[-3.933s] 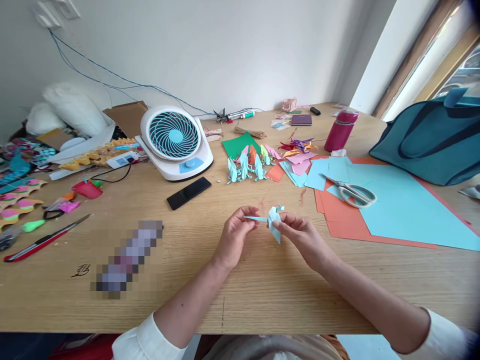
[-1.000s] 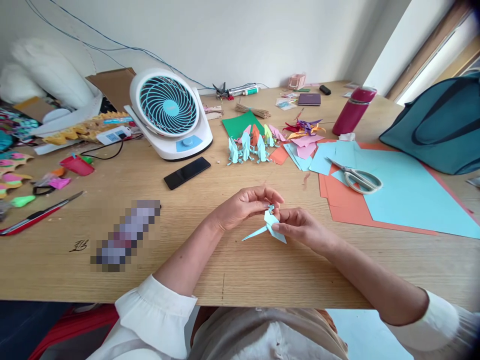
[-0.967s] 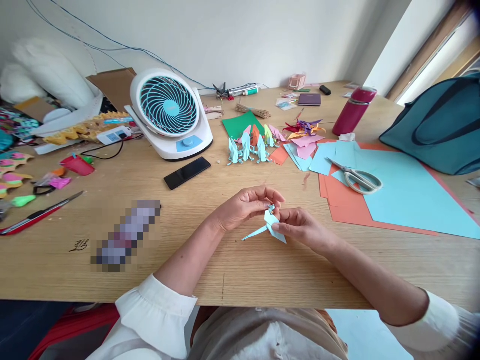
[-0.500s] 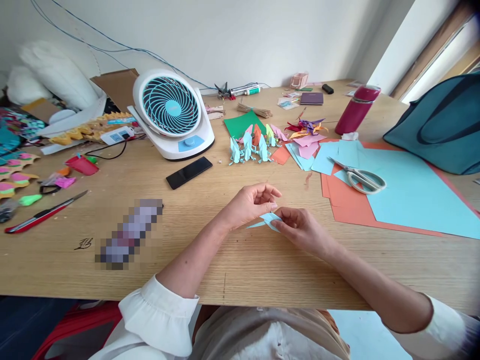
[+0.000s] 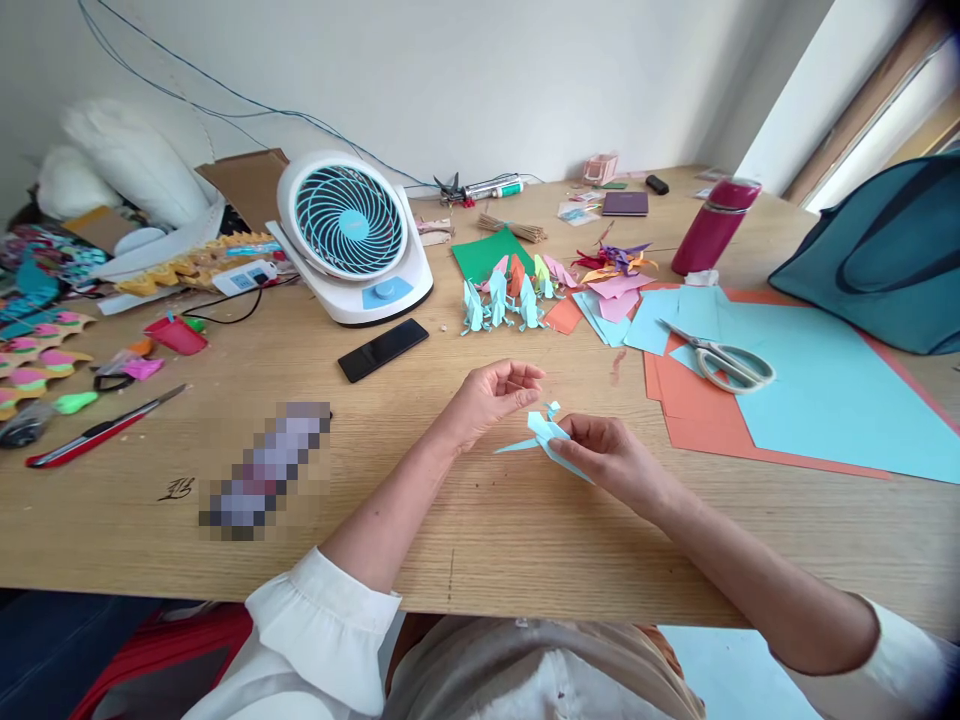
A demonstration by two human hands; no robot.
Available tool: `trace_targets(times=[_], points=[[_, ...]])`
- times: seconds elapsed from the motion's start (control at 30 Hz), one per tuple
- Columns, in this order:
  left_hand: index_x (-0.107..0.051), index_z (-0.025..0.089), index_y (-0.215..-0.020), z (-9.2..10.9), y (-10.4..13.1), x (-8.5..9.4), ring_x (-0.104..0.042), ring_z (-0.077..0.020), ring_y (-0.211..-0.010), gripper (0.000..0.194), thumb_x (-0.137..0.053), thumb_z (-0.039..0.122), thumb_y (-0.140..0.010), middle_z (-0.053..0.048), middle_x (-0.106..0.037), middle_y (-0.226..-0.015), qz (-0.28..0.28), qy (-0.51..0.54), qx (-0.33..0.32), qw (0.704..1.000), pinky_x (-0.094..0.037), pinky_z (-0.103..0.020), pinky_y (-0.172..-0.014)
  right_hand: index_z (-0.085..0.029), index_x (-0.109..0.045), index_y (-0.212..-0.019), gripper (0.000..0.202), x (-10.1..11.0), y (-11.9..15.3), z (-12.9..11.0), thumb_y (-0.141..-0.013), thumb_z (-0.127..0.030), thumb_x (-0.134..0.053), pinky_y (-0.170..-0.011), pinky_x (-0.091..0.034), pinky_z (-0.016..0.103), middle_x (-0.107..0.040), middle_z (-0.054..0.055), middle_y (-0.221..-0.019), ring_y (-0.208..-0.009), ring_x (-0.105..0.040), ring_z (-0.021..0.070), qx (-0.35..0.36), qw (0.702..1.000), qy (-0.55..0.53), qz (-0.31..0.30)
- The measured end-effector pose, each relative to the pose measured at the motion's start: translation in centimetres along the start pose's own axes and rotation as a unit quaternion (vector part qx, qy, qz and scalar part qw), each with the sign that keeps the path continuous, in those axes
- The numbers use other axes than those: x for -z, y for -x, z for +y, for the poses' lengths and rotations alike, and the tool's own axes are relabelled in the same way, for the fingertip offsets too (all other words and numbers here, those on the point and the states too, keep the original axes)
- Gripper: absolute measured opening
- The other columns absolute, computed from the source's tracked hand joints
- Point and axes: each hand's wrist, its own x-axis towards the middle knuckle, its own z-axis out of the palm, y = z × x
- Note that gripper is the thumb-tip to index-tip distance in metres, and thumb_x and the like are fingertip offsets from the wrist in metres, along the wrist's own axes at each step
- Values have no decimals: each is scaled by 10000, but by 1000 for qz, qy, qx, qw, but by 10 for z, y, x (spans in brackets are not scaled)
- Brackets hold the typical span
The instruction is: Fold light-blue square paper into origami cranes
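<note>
A light-blue origami figure is pinched between the thumb and fingers of my right hand. One narrow pointed strip sticks out to its left, and a small curled end rises at its top. My left hand is just up and to the left of the figure, fingers loosely bent and thumb apart from them, holding nothing. Behind my hands, several finished folded figures in light blue, pink, orange and green stand in a cluster on the table.
To the right, scissors lie on light-blue sheets over orange paper. A magenta bottle and teal bag stand behind. Leftward are a fan, a black phone and a utility knife.
My left hand has drawn off the paper, up and left. The blue figure now shows more fully in my right hand. The whole view has shifted slightly.
</note>
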Motion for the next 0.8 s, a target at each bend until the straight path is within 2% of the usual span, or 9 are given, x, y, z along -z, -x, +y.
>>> trace_targets(times=[0.1,0.17,0.3,0.4,0.57,0.7,0.8], points=[[-700,149,-952,1,0,-2,-609,-130,-814,293,-760,371,-770,-30,-681,-864,33,-12,-30,999,-467,-271,-793,-188,-495,-697,382,0,-1,0,-877,-516,-572,-522,-201,265,-376,-50,-622,-564,-303,95,-11,999,18,46],[-695,147,-966,4,2,-5,-617,-136,-800,324,-768,384,-758,-35,-684,-859,28,-34,-28,999,-474,-275,-775,-188,-488,-685,370,0,-2,1,-874,-496,-571,-524,-198,268,-371,-51,-616,-564,-302,95,-13,997,38,66],[-689,154,-976,7,6,-14,-620,-140,-745,366,-825,337,-690,-32,-686,-828,16,-113,-15,993,-474,-262,-693,-193,-467,-674,349,-5,-1,3,-884,-457,-554,-528,-215,265,-372,-54,-614,-571,-302,95,2,996,54,74],[-685,159,-954,7,8,-17,-622,-139,-727,336,-823,308,-685,-20,-680,-800,15,-108,-2,994,-481,-257,-666,-197,-444,-658,351,-7,-1,2,-883,-446,-549,-520,-211,263,-358,-58,-604,-563,-291,92,5,996,57,70],[-706,153,-956,8,7,-11,-623,-128,-735,310,-806,304,-704,-10,-676,-794,-29,-30,41,998,-473,-253,-702,-194,-463,-666,320,-7,1,-2,-885,-416,-537,-516,-227,259,-374,-58,-597,-562,-304,93,3,996,74,55],[-749,142,-869,9,5,-3,-608,-126,-733,277,-811,358,-708,-27,-696,-790,-81,-24,68,994,-430,-245,-698,-185,-520,-706,272,-7,3,-5,-892,-383,-533,-521,-258,252,-410,-54,-605,-566,-335,96,12,994,105,31],[-753,146,-876,9,4,2,-597,-121,-727,289,-827,362,-699,-20,-691,-786,-114,-15,77,990,-420,-246,-698,-177,-563,-735,247,-6,4,-7,-896,-363,-532,-529,-275,250,-442,-51,-614,-566,-348,96,17,991,133,24]])
